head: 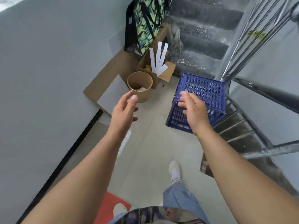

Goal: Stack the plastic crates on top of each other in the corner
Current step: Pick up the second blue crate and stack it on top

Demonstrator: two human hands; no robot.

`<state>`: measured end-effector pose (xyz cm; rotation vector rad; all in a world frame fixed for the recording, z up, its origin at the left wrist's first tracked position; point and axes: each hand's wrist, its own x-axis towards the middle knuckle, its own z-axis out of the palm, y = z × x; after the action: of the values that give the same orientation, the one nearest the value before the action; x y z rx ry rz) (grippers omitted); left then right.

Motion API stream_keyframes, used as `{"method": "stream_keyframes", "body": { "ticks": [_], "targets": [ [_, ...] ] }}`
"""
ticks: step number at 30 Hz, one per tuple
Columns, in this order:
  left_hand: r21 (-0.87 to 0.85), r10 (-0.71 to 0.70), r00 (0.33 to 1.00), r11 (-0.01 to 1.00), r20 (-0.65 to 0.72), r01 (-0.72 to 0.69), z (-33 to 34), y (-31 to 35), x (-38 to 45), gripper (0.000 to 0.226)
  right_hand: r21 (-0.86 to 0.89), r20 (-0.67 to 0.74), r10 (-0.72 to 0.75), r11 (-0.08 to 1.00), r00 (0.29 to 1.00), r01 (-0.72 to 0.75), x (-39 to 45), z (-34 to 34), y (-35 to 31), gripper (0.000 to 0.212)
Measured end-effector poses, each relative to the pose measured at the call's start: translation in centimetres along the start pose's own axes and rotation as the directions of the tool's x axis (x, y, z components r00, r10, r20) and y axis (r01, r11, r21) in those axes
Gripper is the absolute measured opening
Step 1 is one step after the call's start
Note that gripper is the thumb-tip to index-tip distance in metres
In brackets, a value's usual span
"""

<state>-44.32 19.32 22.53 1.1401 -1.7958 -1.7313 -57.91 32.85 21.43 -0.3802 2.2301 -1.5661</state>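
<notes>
Standing on the landing, the person has one white shoe [174, 168] stepped forward on the pale tiled floor [155, 143] and both bare arms stretched out ahead, which looks like a reach toward the load. The left hand [123, 109] hangs in the air with fingers loosely spread and relaxed, an empty grip, seen just in front of a brown paper bucket [140, 86] but not touching it. The right hand [193, 107] is likewise slack-fingered and holds nothing; its fingertips lie over the near upper edge of the blue crates [205, 94], though I cannot tell whether they touch the plastic or hover just short of it.

The crates sit on the floor against the stair railing [252, 88], and seem to be two, one set on the other, the upper one turned slightly askew. That would suit the task, since the railing and the foot of the stairs [203, 46] form a corner that keeps the pile out of the walkway. So the right grip is right at the crates, while the left is well to their left.

Farther off, flat cardboard [103, 81] leans along the wall beside an open cardboard box [165, 73] with white paper strips [159, 57], and a green patterned bag [145, 25] stands behind.
</notes>
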Motion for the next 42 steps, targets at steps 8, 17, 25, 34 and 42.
{"method": "stream_keyframes", "body": {
  "ticks": [8, 17, 25, 34, 42],
  "targets": [
    [0.051, -0.088, 0.995, 0.995, 0.043, 0.086, 13.5, 2.8, 8.5, 0.048, -0.070, 0.026, 0.053, 0.996, 0.998, -0.051, 12.9, -6.8, 1.5, 0.023],
    [0.064, -0.086, 0.990, 0.995, 0.115, 0.079, 18.7, 0.9, 17.1, 0.043, -0.056, -0.003, 0.136, 0.989, 0.991, -0.136, 20.7, -5.8, 4.5, 0.030],
    [0.112, -0.197, 0.966, 0.977, 0.167, 0.180, 19.9, -7.3, 23.1, 0.046, -0.179, -0.043, 0.196, 0.963, 0.980, -0.201, 25.2, -4.2, 11.8, 0.038],
    [0.104, -0.290, 0.928, 0.957, 0.235, 0.272, 21.5, -17.4, 25.0, 0.050, -0.551, 0.034, 0.317, 0.797, 0.948, -0.246, 28.7, -5.4, 20.6, 0.059],
    [0.005, -0.386, 0.895, 0.919, 0.226, 0.395, 22.5, -24.0, 23.1, 0.047, -0.910, 0.100, 0.400, 0.408, 0.911, -0.080, 32.2, -6.5, 26.1, 0.063]
  ]
}}
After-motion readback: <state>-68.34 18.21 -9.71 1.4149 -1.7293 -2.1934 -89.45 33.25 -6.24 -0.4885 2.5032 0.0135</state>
